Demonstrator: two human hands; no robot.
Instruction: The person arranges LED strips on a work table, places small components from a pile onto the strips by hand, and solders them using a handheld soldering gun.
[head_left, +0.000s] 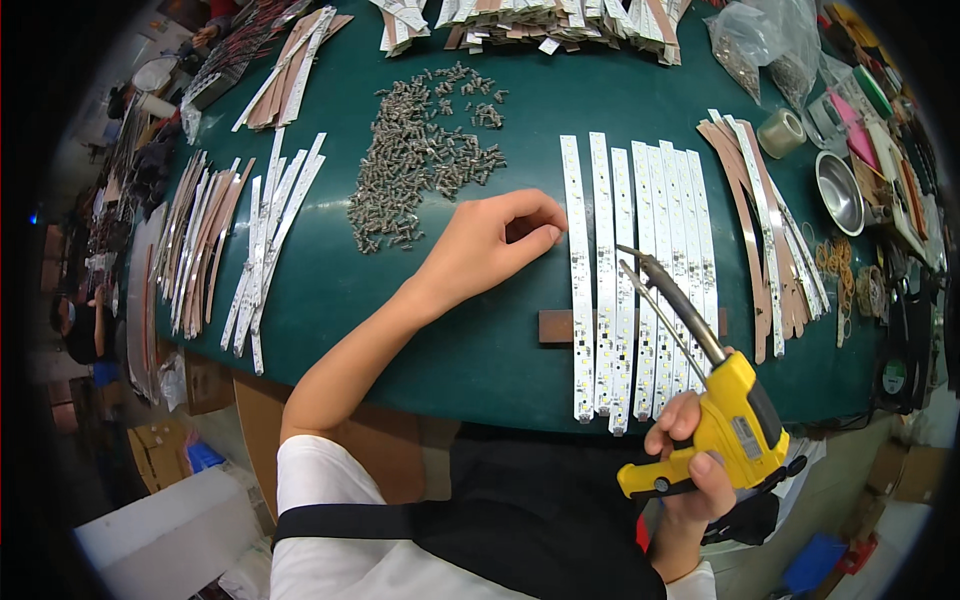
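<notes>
My right hand (692, 462) grips a yellow soldering gun (728, 420); its dark metal tip (640, 262) points up and left over a row of several white LED strips (640, 270) lying side by side on the green table (480, 340). My left hand (495, 240) rests on the table just left of the leftmost strip, fingers curled together, thumb and fingertips pinched near the strip's edge. Whether it holds a small part is hidden. A pile of small metal connectors (425, 155) lies above and left of that hand.
More white and brown strips lie at the left (260, 230), top (560, 20) and right (765, 220). A tape roll (781, 132), a steel bowl (838, 192), plastic bags (765, 45) and rubber bands (835, 262) crowd the right side. Cardboard boxes (210, 385) stand below the table's edge.
</notes>
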